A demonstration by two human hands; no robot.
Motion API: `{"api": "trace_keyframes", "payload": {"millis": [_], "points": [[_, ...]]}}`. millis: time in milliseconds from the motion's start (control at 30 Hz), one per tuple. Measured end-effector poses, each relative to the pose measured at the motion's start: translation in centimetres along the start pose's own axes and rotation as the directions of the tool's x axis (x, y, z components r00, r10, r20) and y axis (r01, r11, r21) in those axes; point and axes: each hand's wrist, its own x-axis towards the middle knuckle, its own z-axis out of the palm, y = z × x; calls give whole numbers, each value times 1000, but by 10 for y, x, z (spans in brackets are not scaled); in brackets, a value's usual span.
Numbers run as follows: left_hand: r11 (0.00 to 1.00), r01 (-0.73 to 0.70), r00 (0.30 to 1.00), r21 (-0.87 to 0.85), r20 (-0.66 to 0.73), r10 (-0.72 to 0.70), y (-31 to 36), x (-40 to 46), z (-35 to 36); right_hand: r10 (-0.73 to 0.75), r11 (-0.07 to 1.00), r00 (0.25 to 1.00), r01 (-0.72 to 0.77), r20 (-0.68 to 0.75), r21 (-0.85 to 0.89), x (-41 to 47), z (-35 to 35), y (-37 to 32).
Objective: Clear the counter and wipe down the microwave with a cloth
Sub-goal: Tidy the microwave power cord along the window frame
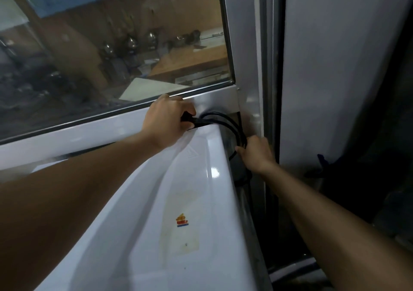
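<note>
Both bare arms reached forward and upward, well apart at the elbows and drawing closer at the hands. The left hand point(166, 120) lay knuckles up, its wrist straight, the fingers curled round a black plug point(187, 120) and pinching it at the far end of the reach. The right hand point(257, 154) sat lower and to the right, its back toward me, fingers bent and closed on a loop of black cable point(232, 125). The two hands stayed apart, near each other.

Window point(111, 44) behind microwave point(178, 190); cable point(225, 120) loops between its back corner and frame point(248, 67).
</note>
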Motion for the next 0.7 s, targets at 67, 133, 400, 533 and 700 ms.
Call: {"api": "trace_keyframes", "payload": {"millis": [67, 133, 400, 533, 700], "points": [[1000, -9, 1000, -2, -9, 9, 2, 0, 1, 10, 1000, 1000, -10, -3, 24, 0, 2, 1], [1000, -16, 1000, -5, -22, 16, 4, 1, 1, 43, 991, 999, -41, -6, 124, 4, 2, 2], [999, 9, 996, -43, -84, -12, -1, 4, -4, 112, 801, 990, -138, 80, 583, 14, 11, -9], [1000, 13, 997, -5, -82, -13, -3, 3, -1, 108, 796, 985, -168, 136, 581, 14, 21, -1], [999, 28, 996, 19, -83, -26, -11, -1, 2, 64, 801, 952, -227, 298, 554, 13, 18, 11]]}}
